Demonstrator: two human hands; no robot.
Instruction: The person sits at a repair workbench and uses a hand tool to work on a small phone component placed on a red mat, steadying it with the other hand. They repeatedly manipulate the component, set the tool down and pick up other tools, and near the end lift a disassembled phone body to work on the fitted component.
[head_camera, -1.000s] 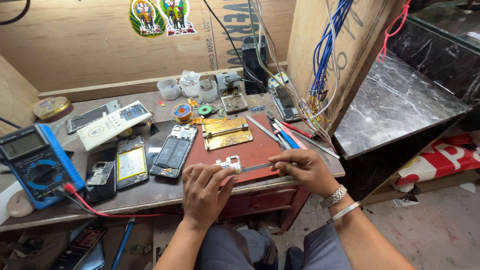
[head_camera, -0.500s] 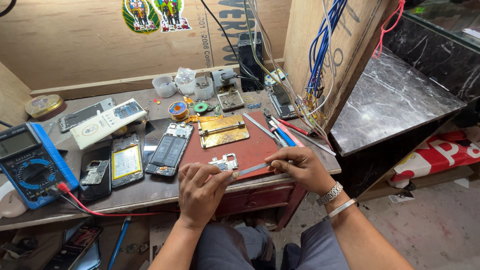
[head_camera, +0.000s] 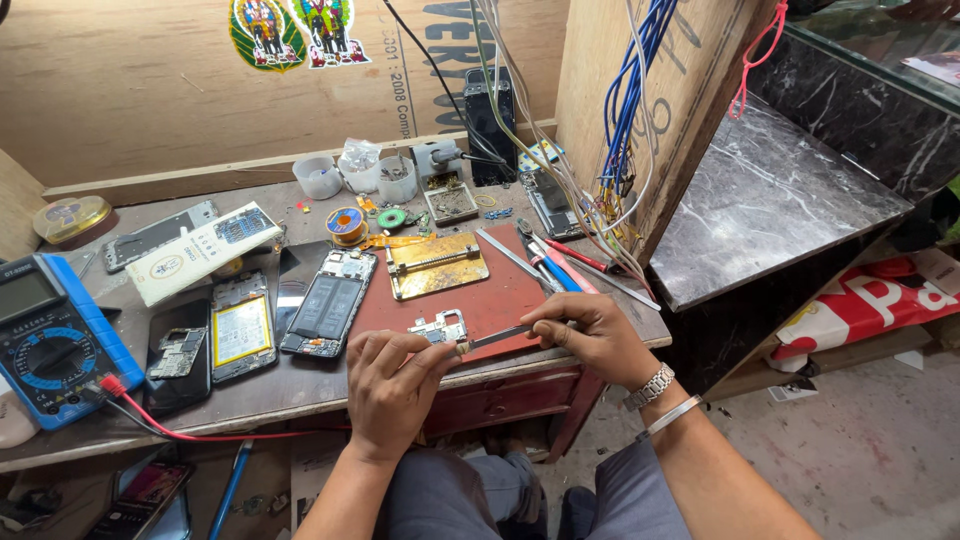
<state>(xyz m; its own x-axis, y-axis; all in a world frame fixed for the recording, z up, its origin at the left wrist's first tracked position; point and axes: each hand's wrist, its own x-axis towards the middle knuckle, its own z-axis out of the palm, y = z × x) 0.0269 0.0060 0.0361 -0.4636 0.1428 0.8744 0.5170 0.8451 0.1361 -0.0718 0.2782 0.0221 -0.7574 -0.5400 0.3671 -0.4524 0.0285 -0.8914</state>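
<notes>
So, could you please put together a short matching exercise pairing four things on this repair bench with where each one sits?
Things:
1. small circuit board
2. multimeter
3. tweezers
4. brass-coloured holder plate

Places:
A. far left of the bench, red lead plugged in
B. in the right hand
C. middle of the red mat, behind the hands
D. at the left hand fingertips, near the mat's front edge

Pairs: 1-D, 2-A, 3-B, 4-C

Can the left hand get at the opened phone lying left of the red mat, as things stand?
Probably yes. The left hand is pinching the small circuit board, but the opened phone lies close by to its left, face up, nothing between them.
</notes>
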